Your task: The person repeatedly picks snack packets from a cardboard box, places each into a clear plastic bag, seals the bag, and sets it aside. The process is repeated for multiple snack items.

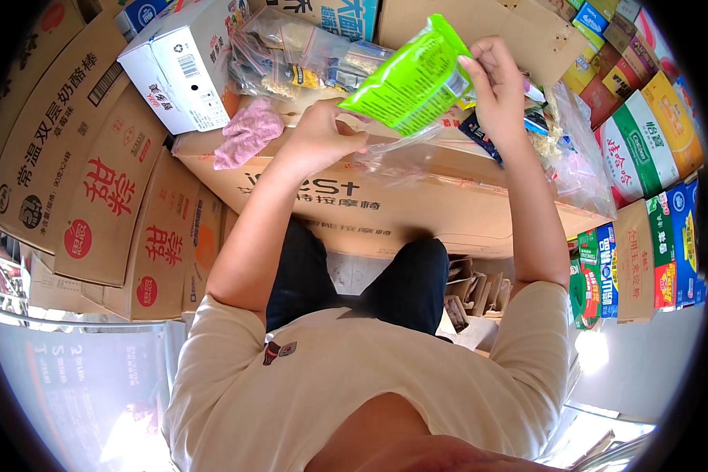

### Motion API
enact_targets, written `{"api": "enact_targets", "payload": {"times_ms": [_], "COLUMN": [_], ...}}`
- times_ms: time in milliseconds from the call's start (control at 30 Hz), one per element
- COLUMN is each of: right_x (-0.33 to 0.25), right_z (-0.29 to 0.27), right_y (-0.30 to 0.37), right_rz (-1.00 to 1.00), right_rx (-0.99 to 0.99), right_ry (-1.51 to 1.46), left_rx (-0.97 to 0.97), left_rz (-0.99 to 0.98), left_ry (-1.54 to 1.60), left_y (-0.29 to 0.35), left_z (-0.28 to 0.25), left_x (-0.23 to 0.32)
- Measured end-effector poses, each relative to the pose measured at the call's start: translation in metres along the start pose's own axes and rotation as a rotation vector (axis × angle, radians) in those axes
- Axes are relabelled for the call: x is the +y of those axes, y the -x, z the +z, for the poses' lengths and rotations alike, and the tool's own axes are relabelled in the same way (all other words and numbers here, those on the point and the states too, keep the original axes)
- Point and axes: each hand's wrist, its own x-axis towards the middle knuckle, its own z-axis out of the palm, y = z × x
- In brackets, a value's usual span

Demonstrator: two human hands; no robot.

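A bright green packet (413, 82) with printed sides is tilted above a large cardboard box. My right hand (497, 90) pinches its right edge between thumb and fingers. At the packet's lower left corner, my left hand (322, 135) is closed, thumb toward the fingers. A clear plastic bag (397, 153) hangs from those fingertips under the packet; the packet hides part of it. Behind lie filled clear zip bags (295, 47) holding dry noodles and small sachets. More dark sachets (480, 135) and bagged noodles lie beside my right wrist.
The large cardboard box (448, 197) serves as a work surface before my knees. A pink cloth (248, 135) drapes over its left corner, near a white carton (185, 75). Brown cartons (94, 181) stack at left. Colourful cartons (645, 141) stack at right.
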Motion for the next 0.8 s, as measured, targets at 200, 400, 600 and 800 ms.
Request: {"api": "enact_targets", "payload": {"times_ms": [200,400,600,800], "right_x": [-0.014,-0.014,-0.005,-0.007], "right_z": [-0.012,-0.01,-0.011,0.006], "right_y": [0.017,0.022,0.038,0.049], "right_rz": [-0.258,-0.551,-0.272,0.042], "right_rx": [-0.037,-0.095,-0.107,-0.109], "right_ry": [0.397,0.547,0.357,-0.109], "left_rx": [-0.007,0.066,0.063,0.092], "left_rz": [-0.057,0.058,0.021,0.043], "left_ry": [0.026,-0.019,-0.079,0.103], "left_y": [0.009,0.011,0.007,0.002], "left_z": [0.002,0.006,0.001,0.005], "left_x": [0.018,0.017,0.01,-0.006]}}
